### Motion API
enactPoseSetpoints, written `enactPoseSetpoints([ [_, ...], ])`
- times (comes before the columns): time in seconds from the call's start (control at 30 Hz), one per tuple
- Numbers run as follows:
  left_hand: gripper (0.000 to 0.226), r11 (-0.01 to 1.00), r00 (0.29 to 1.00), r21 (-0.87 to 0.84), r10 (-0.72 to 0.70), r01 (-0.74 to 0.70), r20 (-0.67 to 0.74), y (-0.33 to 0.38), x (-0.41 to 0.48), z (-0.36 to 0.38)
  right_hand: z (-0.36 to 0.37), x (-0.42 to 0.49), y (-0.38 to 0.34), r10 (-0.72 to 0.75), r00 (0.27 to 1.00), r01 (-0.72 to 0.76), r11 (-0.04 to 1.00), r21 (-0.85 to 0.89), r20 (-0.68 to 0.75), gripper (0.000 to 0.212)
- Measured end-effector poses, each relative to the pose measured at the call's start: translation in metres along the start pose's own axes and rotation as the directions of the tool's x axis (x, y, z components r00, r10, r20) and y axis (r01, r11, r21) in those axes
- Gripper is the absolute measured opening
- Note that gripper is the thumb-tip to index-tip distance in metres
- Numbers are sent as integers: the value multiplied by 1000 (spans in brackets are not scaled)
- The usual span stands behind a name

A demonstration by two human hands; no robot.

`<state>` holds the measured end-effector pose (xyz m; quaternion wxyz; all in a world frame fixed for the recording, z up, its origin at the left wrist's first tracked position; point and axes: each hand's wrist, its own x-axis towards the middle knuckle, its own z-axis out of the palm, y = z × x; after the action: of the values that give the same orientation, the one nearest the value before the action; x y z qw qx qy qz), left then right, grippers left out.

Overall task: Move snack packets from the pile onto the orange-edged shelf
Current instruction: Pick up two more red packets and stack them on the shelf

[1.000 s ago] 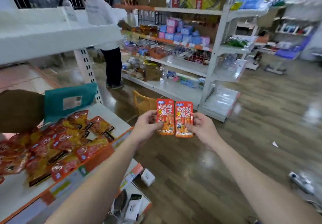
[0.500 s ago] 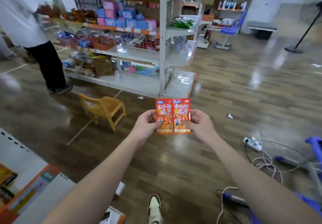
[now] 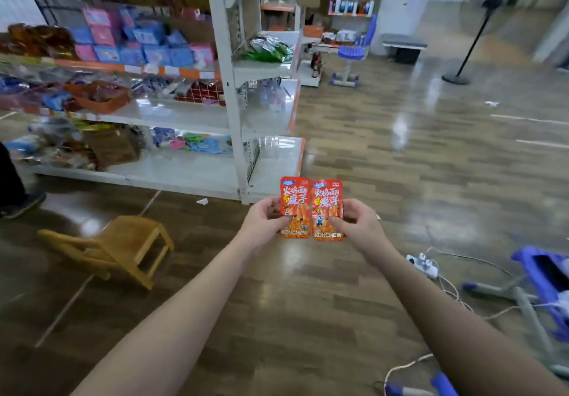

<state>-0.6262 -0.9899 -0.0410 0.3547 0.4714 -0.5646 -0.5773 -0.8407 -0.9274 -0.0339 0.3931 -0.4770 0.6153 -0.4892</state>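
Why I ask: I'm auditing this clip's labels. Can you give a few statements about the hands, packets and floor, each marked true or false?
1. Each hand holds one packet: the left hand the left packet, the right hand the right packet. True.
2. The packets lie on a shelf. False: they are held upright, side by side, above the floor.
3. A wooden chair is on the floor to the left. True.
4. The power strip is under the chair. False: it lies on the floor to the right, apart from the chair.
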Motion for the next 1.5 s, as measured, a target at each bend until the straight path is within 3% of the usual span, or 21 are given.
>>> enactPoseSetpoints([
  [0.23, 35, 999, 997, -24, -39, 41, 61, 8, 110, 23, -28, 108, 16, 39, 999, -38, 999, 32, -32, 25],
  [0.87, 38, 984, 996, -160, -84, 78, -31, 41, 436, 159, -182, 439, 53, 81, 996, -82, 996, 37, 26, 27],
  [1.5, 36, 985, 998, -173, -35, 24, -60, 92, 815, 153, -206, 818, 57, 73, 995, -77, 996, 52, 68, 26],
])
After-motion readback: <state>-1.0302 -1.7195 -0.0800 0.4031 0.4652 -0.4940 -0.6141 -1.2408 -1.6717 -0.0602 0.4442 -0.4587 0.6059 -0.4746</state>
